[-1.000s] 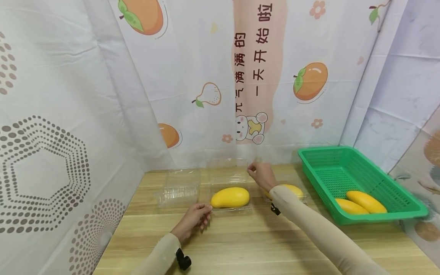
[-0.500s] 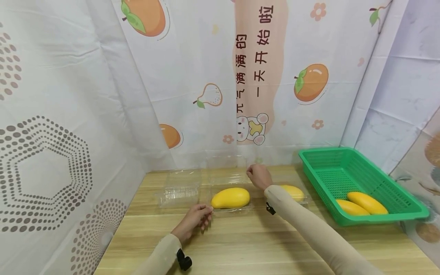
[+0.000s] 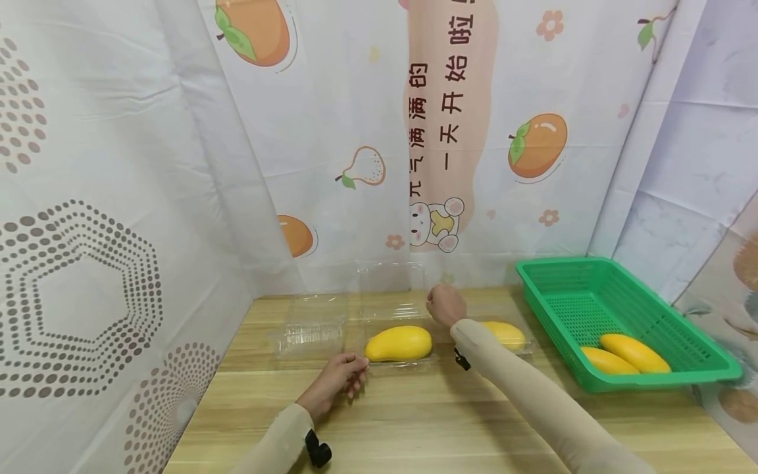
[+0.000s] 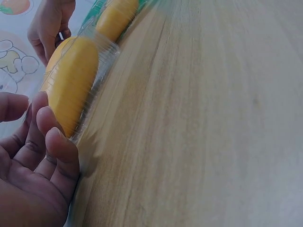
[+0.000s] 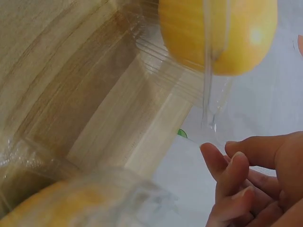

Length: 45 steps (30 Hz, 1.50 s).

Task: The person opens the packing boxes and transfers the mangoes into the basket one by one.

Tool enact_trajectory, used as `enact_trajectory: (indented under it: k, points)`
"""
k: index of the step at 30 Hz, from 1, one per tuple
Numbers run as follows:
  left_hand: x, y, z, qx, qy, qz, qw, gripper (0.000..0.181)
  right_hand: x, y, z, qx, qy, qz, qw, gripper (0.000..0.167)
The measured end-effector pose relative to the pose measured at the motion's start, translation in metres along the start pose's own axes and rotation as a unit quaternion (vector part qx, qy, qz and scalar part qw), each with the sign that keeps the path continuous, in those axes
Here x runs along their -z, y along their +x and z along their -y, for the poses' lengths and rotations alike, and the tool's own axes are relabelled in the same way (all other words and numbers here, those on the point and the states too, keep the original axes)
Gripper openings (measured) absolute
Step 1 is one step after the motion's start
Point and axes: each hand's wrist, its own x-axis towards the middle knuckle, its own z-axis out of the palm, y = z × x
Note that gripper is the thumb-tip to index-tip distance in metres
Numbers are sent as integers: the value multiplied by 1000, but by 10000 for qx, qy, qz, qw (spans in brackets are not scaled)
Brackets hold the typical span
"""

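Note:
A yellow mango [image 3: 399, 343] lies in the middle clear plastic box [image 3: 408, 362], whose hinged lid [image 3: 391, 289] stands raised behind it. At the box's front left corner, my left hand [image 3: 337, 383] pinches the edge between thumb and fingers, beside the mango's narrow end. My right hand [image 3: 447, 305] is at the lid's right side; in the right wrist view its thumb and index finger [image 5: 236, 153] pinch the lid's clear corner. A second mango [image 3: 502, 335] lies in the right-hand clear box, partly hidden by my right sleeve.
On the left of the wooden table [image 3: 414, 428] stands another clear box [image 3: 309, 337] with its lid raised and nothing inside. A green basket [image 3: 628, 378] at the right holds two mangoes [image 3: 635, 353]. A printed curtain [image 3: 331, 224] hangs behind the table.
The middle box's lid has tilted further upright. My right hand has shifted slightly down and its forearm leftward. My left hand has stayed at the box's corner.

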Motion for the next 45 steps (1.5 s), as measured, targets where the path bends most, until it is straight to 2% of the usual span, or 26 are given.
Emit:
enact_trajectory:
  k: [12, 23, 26, 31, 36, 41, 45]
  points:
    - [0, 0, 1, 16, -38, 22, 10000, 34, -2, 1, 4, -250, -121, 392, 9988, 9]
    - [1, 1, 2, 0, -1, 56, 10000, 36, -9, 2, 2, -185, 123, 453, 9987, 38]
    - [2, 1, 2, -19, -7, 59, 10000, 37, -10, 2, 1, -88, 265, 483, 9984, 37]
    - [1, 1, 2, -1, -53, 60, 10000, 38, -9, -1, 2, 196, 249, 358, 9989, 19]
    - [1, 0, 1, -2, -37, 34, 10000, 38, -5, -4, 4, 312, 173, 217, 9991, 10]
    - [0, -1, 1, 6, -17, -2, 10000, 39, -2, -5, 3, 474, 193, 197, 9985, 13]
    - [0, 0, 1, 25, -33, -6, 10000, 40, 2, -6, 2, 961, 342, 349, 9942, 15]
